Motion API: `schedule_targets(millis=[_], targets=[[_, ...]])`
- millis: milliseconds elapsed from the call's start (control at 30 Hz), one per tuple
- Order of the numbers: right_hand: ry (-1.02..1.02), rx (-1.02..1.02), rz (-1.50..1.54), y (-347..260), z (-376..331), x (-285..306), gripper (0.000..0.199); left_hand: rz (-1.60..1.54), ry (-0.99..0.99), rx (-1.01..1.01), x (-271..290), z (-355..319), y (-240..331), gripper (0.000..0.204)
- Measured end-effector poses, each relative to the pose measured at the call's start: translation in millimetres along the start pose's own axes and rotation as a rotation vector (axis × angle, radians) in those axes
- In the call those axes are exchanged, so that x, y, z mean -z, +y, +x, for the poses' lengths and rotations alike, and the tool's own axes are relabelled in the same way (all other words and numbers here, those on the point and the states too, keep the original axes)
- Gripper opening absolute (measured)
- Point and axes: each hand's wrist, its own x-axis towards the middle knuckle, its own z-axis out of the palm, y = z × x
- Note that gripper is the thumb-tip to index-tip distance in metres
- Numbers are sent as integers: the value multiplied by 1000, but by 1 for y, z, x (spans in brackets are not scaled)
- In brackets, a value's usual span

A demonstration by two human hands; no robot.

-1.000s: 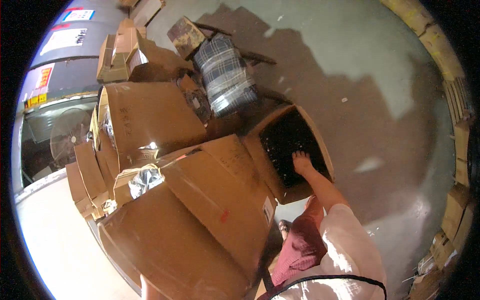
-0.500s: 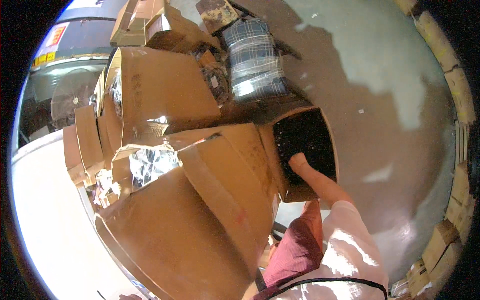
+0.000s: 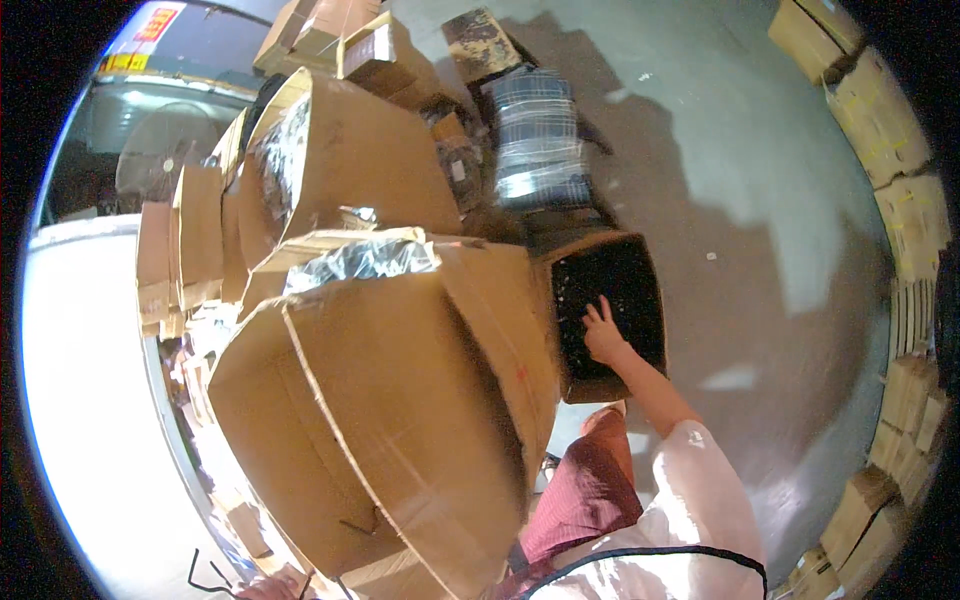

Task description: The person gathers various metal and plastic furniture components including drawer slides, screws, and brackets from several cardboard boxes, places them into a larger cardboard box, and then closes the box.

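Note:
My right hand is over an open cardboard box, its fingers apart and pointing into it. Inside, a black mass is dotted with small pale specks. I see nothing held in that hand. At the bottom left edge, part of my left hand shows, fingers curled. Thin black bent wires stick out on both sides of it; the picture's edge cuts off the rest. Beside my left hand stands a large cardboard box, with clear plastic film at its far opening.
Another big carton with plastic film stands behind the nearest one. Farther off lies a plaid bundle wrapped in clear film. Stacked cartons line the right side of the grey floor. A round fan stands far left.
My right hand has gone from bunched fingers deeper in the box to spread fingers. More of my left hand and the black wires shows. The view has shifted.

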Motion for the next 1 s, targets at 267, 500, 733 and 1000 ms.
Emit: schedule_targets(millis=[267,500,733,1000], targets=[[458,-146,101,12,-50,22,20,-43,473,132,-27,-28,-2,25],[482,-244,169,9,-82,101,26,-183,362,173,-14,-56,16,25],[646,-375,1312,57,-203,132,33,-560,415,296,-10,-69,13,24],[1125,38,1479,-46,-360,319,19,-895,392,390,-15,-65,-9,19]])
